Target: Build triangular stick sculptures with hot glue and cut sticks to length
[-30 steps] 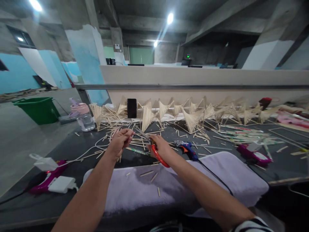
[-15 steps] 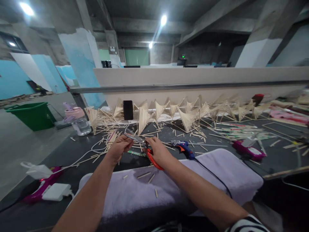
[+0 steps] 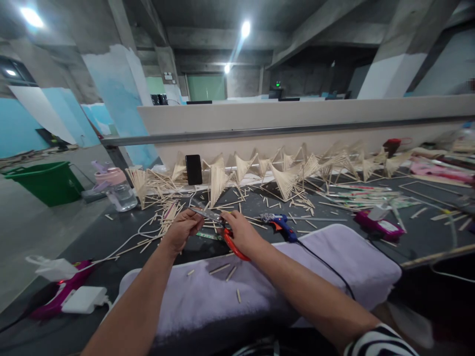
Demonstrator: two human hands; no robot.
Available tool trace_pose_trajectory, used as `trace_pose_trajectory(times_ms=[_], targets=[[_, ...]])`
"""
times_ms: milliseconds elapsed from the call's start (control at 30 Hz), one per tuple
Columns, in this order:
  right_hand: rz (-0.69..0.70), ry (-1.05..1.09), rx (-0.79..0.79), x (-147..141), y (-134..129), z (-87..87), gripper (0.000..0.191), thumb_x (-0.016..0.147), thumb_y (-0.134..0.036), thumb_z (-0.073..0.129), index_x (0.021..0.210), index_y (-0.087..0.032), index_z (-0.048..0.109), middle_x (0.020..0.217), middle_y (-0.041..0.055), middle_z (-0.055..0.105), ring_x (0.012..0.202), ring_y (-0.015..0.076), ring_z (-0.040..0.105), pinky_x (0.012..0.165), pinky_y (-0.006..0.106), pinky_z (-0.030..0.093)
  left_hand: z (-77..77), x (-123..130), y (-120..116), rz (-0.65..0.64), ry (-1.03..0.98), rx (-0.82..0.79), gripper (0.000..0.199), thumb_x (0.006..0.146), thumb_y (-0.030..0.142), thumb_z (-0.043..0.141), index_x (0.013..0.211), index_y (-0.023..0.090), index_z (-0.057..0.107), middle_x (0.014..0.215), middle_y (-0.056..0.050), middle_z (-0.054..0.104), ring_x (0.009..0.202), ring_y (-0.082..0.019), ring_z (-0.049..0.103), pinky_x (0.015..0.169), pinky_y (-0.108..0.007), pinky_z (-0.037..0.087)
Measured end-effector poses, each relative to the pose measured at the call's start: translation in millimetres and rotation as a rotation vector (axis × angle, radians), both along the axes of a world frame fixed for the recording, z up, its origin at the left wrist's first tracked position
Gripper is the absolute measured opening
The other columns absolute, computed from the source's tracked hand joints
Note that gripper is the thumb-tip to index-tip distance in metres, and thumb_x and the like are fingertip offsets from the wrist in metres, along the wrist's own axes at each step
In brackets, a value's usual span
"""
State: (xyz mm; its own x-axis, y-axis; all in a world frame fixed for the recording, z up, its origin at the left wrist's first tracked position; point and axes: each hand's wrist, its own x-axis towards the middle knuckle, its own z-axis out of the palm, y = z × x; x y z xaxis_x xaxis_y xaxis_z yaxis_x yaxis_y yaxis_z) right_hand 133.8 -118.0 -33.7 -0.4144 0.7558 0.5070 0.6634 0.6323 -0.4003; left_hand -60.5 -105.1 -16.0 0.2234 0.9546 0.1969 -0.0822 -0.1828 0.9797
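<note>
My right hand (image 3: 240,232) is closed round the red-handled scissors (image 3: 233,245), whose metal blades point up and left toward my left hand (image 3: 184,228). The fingers of my left hand are pinched together at the blade tips; what they hold is too small to make out. Beneath both hands lie loose thin wooden sticks and a green patterned strip (image 3: 210,236). A blue glue gun (image 3: 284,227) rests to the right of my right hand. Short stick pieces (image 3: 231,273) lie on the lilac cloth (image 3: 297,277) in front of me.
Fan-shaped stick structures (image 3: 284,180) line the table's back, with a black phone (image 3: 193,169) upright among them. A pink-lidded bottle (image 3: 119,190) stands at left. Purple power strips (image 3: 382,226) with white plugs and cables lie on both sides. A green bin (image 3: 46,183) is on the floor.
The view has shifted slightly, so the scene sits a little further left. Both hands and the scissors keep nearly the same pose.
</note>
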Motion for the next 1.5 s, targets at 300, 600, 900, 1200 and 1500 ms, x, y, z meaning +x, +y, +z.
trace_pose_trajectory(times_ms=[300,600,900,1200,1500], targets=[[-0.065,-0.102,-0.044,1,-7,3.5,0.032,0.084,-0.036,0.042,0.111,-0.020,0.048,0.093,0.0079,0.052,0.083,0.0170,0.051,0.073,0.026,0.038,-11.5,-2,6,0.127,-0.046,-0.035,0.017,0.064,0.028,0.063,0.057,0.015,0.054,0.048,0.004,0.043,0.042,-0.005,0.035,0.038,-0.017,0.022],[-0.034,-0.154,-0.125,6,-5,-0.3,0.034,0.076,-0.018,0.046,0.109,-0.020,0.047,0.094,0.0062,0.058,0.087,0.0176,0.053,0.074,0.025,0.037,-8.0,7,1,0.074,0.061,0.014,0.029,0.074,0.034,0.056,0.055,0.014,0.047,0.049,0.004,0.040,0.043,-0.005,0.031,0.039,-0.016,0.020],[-0.087,-0.152,-0.131,1,-5,1.8,0.040,0.076,-0.020,0.044,0.116,-0.022,0.042,0.104,0.0082,0.056,0.094,0.0192,0.053,0.077,0.027,0.038,-9.5,12,3,0.200,0.052,0.109,0.024,0.072,0.032,0.056,0.056,0.015,0.050,0.048,0.005,0.040,0.041,-0.005,0.031,0.039,-0.018,0.021],[-0.065,-0.083,-0.167,-1,-6,-4.3,0.039,0.077,-0.019,0.043,0.115,-0.021,0.044,0.102,0.0070,0.059,0.092,0.0182,0.055,0.076,0.024,0.038,-7.1,23,-6,0.529,0.470,0.474,0.019,0.079,0.027,0.049,0.063,0.016,0.053,0.059,0.002,0.049,0.058,-0.010,0.044,0.055,-0.021,0.034],[-0.090,-0.129,-0.281,0,-1,-2.4,0.039,0.076,-0.019,0.042,0.114,-0.021,0.047,0.090,0.0057,0.063,0.077,0.0176,0.057,0.065,0.023,0.037,-9.0,26,-7,0.678,0.767,0.655,0.022,0.081,0.024,0.046,0.060,0.018,0.050,0.055,0.002,0.048,0.052,-0.010,0.041,0.053,-0.022,0.029]])
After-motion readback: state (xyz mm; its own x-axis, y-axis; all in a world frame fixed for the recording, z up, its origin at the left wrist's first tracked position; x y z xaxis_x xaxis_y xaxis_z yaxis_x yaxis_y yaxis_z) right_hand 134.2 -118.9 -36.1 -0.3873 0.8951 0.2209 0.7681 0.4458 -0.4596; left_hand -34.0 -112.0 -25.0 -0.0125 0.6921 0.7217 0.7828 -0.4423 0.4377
